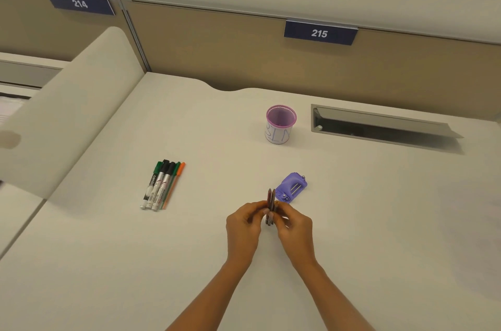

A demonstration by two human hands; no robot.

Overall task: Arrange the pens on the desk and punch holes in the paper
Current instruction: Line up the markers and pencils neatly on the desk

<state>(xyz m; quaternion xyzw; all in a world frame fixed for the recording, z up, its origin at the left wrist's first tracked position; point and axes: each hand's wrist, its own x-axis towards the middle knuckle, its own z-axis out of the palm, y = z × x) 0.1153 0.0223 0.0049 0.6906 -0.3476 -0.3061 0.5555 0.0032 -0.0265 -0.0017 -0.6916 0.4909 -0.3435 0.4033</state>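
- Desk (352,235): we record one pale cream worktop, backed by a tan partition.
- Left hand (242,225) and right hand (294,225): we find both raised together just above the desk's middle, fingertips meeting around the same small bundle; each hand pinches it from its own side.
- Held pens (271,202): we count two or perhaps three thin dark reddish-brown sticks, pressed side by side, standing nearly upright with their pointed ends up; we cannot tell their exact number or make.
- Laid-out pens (162,185): we list a neat row on the desk, well to the left of the hands, all parallel and touching: a green-capped white marker, two black-capped markers, a thin green pen and a thin orange pen, caps pointing away from us.
- Hole punch (293,187): one purple item with metal pins showing, lying on the desk just beyond and to the right of the held pens.
- Mesh cup (281,124): one pink-rimmed holder with a white paper band bearing blue lettering, upright near the back of the desk.
- Cable slot (379,127): one metal-framed opening to the cup's right, flap raised.
- Number plates: "214" (80,3) and "215" (320,33), white on dark blue, on the partition.
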